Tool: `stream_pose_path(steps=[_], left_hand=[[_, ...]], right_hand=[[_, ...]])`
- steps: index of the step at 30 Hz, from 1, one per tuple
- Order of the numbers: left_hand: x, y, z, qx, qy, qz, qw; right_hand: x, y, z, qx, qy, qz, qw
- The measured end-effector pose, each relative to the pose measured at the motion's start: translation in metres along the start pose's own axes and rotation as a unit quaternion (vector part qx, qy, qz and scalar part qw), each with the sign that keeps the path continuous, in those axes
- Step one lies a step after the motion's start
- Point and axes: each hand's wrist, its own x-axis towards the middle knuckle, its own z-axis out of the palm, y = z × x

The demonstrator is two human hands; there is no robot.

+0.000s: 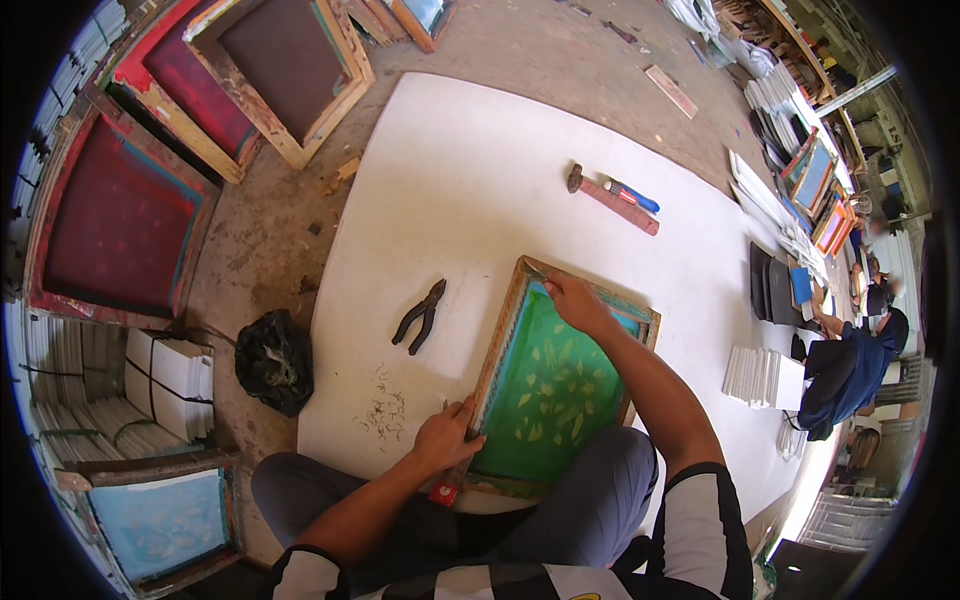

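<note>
A silk-screen printing frame (545, 380) with wooden edges and green mesh bearing pale leaf shapes lies tilted before me, its near end by my legs. My left hand (445, 437) grips its left rail, fingers curled against the wood. A small red and white piece (446, 488) shows just below that hand. My right hand (572, 300) is closed at the far left corner, pinching something thin I cannot make out. Dark-handled pliers (420, 318) lie left of the frame, with small bent metal bits (382, 408) like pulled staples nearby.
Beyond the frame, a hammer (615, 203) lies beside a blue-handled tool (633, 195) on the white board (450, 150). A black plastic bag (273, 362) sits at its left edge. More screen frames (115, 220) lean at left. A person (850, 370) sits at right near stacked white sheets (762, 377).
</note>
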Motion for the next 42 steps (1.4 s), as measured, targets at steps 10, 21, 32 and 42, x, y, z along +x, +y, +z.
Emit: stream_pose_path(steps=[10,21,32,42], left_hand=[[-0.002,-0.004,0.003,-0.011,0.022,0.005,1.0],[-0.001,0.0,0.0,0.003,0.01,0.002,1.0],[0.001,0.004,-0.005,-0.007,0.006,-0.005,1.0],[-0.003,0.002,-0.003,-0.011,-0.016,-0.019,1.0]], right_hand=[[-0.003,-0.014,-0.004,-0.122,-0.004,-0.038,0.992],[0.009,0.017,0.015,0.015,0.008,-0.036,0.999],[0.011,-0.008,-0.03,0.323,-0.224,0.233,0.889],[0.0,-0.022,-0.013,0.411,-0.171,0.298,0.844]])
